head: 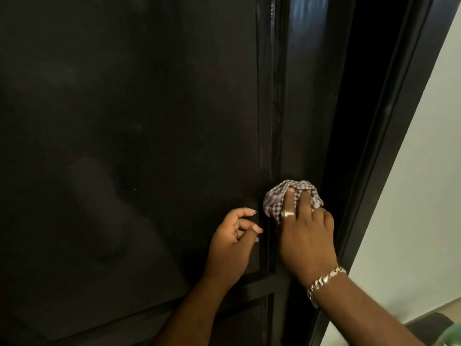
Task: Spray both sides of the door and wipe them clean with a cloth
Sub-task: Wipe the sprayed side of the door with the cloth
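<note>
A dark, almost black panelled door (139,126) fills most of the view. My right hand (305,236), with a ring and a silver bracelet, presses a bunched checked cloth (277,196) against the door's right stile, fingers spread over the cloth and curled into it. My left hand (234,240) hovers just left of it by the panel moulding, fingers loosely curled and holding nothing. No spray bottle is in view.
The dark door frame (389,126) runs diagonally on the right, with a pale wall (424,196) beyond it. A dark gap lies between door edge and frame. A greenish blurred object (451,335) shows at the bottom right corner.
</note>
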